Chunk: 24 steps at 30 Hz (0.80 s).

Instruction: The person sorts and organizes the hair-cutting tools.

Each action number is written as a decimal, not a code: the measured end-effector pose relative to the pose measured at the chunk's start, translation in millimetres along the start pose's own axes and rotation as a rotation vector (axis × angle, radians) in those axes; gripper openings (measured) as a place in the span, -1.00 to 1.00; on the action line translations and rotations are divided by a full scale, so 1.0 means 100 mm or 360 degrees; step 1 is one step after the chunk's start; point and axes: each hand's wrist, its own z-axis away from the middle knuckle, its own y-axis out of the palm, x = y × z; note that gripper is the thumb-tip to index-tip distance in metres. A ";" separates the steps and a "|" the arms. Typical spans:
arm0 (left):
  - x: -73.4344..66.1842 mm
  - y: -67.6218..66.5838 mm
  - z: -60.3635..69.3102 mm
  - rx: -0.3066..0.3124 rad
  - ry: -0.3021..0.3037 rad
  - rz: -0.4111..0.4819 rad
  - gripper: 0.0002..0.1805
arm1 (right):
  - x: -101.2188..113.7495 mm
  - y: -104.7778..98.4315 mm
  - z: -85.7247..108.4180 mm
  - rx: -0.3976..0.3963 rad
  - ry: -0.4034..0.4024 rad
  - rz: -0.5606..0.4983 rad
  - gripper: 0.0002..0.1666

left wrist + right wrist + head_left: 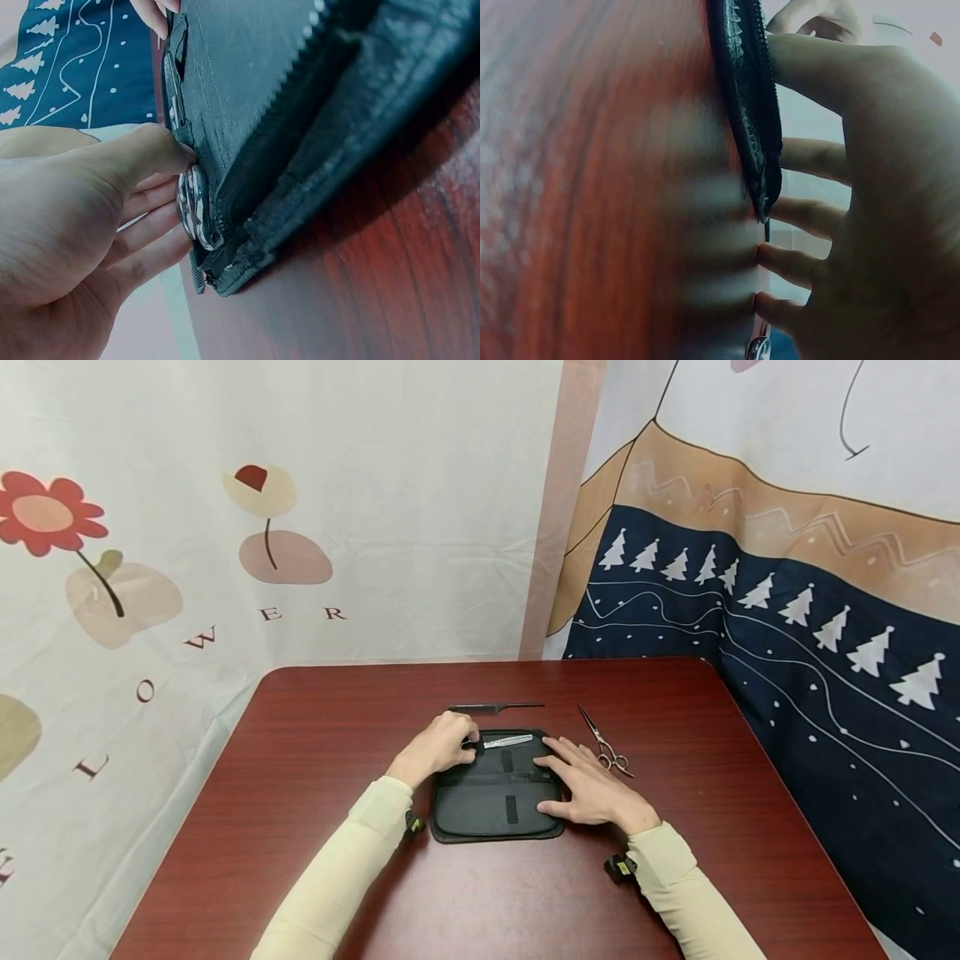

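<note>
An unzipped black case (472, 806) lies open on the table, with silver scissors (508, 742) along its far part. At the case's far left, my left hand (438, 745) pinches the handle end of these scissors; in the left wrist view the thumb of the left hand (90, 202) lies by the silver finger rings (196, 206). My right hand (596, 785) rests with spread fingers on the case's right edge and the table beside it. The right wrist view shows the right hand (870, 172) touching the zipped edge (754, 112).
A second pair of scissors (604, 747) lies on the table (300, 760) just right of the case, close to my right fingers. Beyond the case lies a black comb (480, 707) with a thin tail. Patterned cloths (420, 510) hang behind the table.
</note>
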 end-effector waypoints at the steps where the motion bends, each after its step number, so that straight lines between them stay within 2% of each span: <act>1: 0.00 0.00 0.00 0.0000 -0.0003 0.0011 -0.74 | 0.00 0.00 0.00 0.0002 0.0000 -0.0004 -0.13; 6: -0.03 -0.04 0.03 -0.0028 0.0005 0.0110 -0.75 | 0.01 0.00 0.00 0.0004 0.0001 -0.0019 -0.13; 7: -0.12 -0.14 0.08 -0.0035 0.0015 0.0100 -0.74 | 0.01 -0.01 0.00 0.0002 0.0001 -0.0017 -0.13; 11: -0.25 -0.32 0.16 -0.0034 0.0038 0.0158 -0.75 | 0.00 -0.01 0.00 -0.0001 -0.0004 -0.0003 -0.13; 13: -0.27 -0.38 0.21 -0.0041 0.0072 0.0185 -0.74 | 0.00 -0.01 0.00 0.0003 -0.0005 0.0001 -0.13; 14: -0.19 -0.30 0.18 -0.0054 0.0098 0.0231 -0.75 | 0.00 -0.01 0.00 0.0005 -0.0005 0.0002 -0.13; 15: -0.23 -0.35 0.21 -0.0064 0.0102 0.0248 -0.75 | 0.00 -0.01 0.00 0.0006 -0.0005 0.0002 -0.12; 18: -0.36 -0.52 0.28 -0.0076 0.0094 0.0317 -0.75 | 0.00 -0.01 -0.01 0.0007 -0.0004 0.0009 -0.13; 21: -0.60 -0.76 0.35 -0.0033 -0.0011 0.0344 -0.79 | 0.01 -0.01 -0.01 0.0008 -0.0003 0.0004 -0.13; 24: -0.65 -0.79 0.38 -0.0017 -0.0037 0.0325 -0.79 | 0.01 -0.01 0.00 0.0011 0.0000 -0.0002 -0.13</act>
